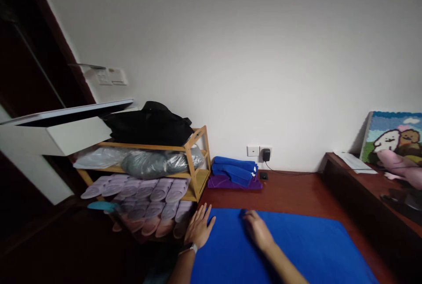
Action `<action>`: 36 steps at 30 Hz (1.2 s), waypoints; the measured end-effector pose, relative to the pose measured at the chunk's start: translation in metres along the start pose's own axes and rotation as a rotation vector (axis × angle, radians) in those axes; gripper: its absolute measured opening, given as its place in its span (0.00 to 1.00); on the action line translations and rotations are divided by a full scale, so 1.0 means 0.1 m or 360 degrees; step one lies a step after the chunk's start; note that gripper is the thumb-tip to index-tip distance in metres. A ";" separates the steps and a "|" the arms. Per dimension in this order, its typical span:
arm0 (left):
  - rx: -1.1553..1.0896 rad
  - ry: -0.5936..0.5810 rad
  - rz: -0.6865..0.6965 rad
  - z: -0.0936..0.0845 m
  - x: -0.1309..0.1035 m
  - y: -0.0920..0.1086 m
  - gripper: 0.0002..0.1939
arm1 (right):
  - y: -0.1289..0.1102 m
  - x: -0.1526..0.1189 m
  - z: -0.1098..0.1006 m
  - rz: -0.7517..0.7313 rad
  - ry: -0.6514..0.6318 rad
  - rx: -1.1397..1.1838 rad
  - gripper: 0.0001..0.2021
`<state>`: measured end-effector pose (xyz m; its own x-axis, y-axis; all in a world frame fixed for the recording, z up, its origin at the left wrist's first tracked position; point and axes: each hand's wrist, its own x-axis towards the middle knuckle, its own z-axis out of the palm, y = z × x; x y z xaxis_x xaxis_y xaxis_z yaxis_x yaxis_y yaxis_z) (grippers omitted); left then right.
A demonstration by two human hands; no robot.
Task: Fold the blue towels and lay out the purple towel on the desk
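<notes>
A large blue towel lies spread flat on the reddish-brown wooden surface. My left hand, with a watch on the wrist, rests palm down at the towel's left edge, fingers stretched and apart. Near the towel's far edge, my right hand has its fingers curled together against the blue cloth. That hand is slightly blurred, and its fingertips are partly hidden. Beyond the spread towel, folded blue towels sit on a folded purple towel by the wall.
A wooden rack on the left holds a black bag, plastic-wrapped items and several lilac slippers. A black plug adapter is in the wall socket. At right, a raised ledge bears papers, a pink plush toy and a picture.
</notes>
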<state>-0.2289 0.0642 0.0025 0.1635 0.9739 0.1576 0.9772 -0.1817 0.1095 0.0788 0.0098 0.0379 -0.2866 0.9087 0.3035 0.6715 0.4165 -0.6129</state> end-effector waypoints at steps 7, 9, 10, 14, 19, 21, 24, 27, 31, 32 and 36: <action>0.0003 0.0001 0.0021 0.06 0.03 -0.04 0.35 | -0.26 0.11 0.56 0.0042 -0.0166 -0.0055 0.24; 0.0006 0.0019 0.0034 0.08 0.04 -0.04 0.35 | 0.02 -0.08 0.31 0.0148 -0.0231 -0.0264 0.29; 0.0008 0.0024 0.0036 0.08 0.05 -0.04 0.35 | 0.20 -0.19 0.13 0.0237 -0.0242 -0.0368 0.31; 0.0008 0.0026 0.0038 0.12 0.08 -0.07 0.35 | 1.10 -0.77 -0.69 0.0783 -0.0150 -0.0748 0.34; 0.0033 0.0021 0.0028 0.13 0.10 -0.09 0.35 | 2.15 -1.52 -1.47 0.1299 -0.0043 -0.1067 0.37; 0.0042 0.0023 0.0024 0.13 0.11 -0.08 0.35 | 2.35 -1.68 -1.58 0.1319 0.0003 -0.1084 0.38; 0.0048 0.0018 0.0018 0.12 0.11 -0.07 0.35 | 2.43 -1.76 -1.59 0.1293 0.0052 -0.1060 0.39; 0.0045 0.0013 0.0024 0.12 0.10 -0.06 0.35 | 2.40 -1.74 -1.55 0.1284 0.0057 -0.1053 0.40; 0.0027 0.0013 0.0030 0.12 0.09 -0.05 0.35 | 2.41 -1.74 -1.54 0.1304 0.0033 -0.1073 0.39; 0.0024 0.0015 0.0028 0.12 0.09 -0.05 0.35 | 2.42 -1.75 -1.56 0.1319 0.0017 -0.1090 0.39; 0.0012 0.0009 0.0044 0.10 0.06 -0.04 0.35 | 2.36 -1.67 -1.63 0.1412 -0.0056 -0.1139 0.38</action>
<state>-0.2301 0.0723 -0.0072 0.1895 0.9678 0.1660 0.9734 -0.2073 0.0975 0.3969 -0.0484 -0.0389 0.4723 0.8796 -0.0571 0.8792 -0.4747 -0.0412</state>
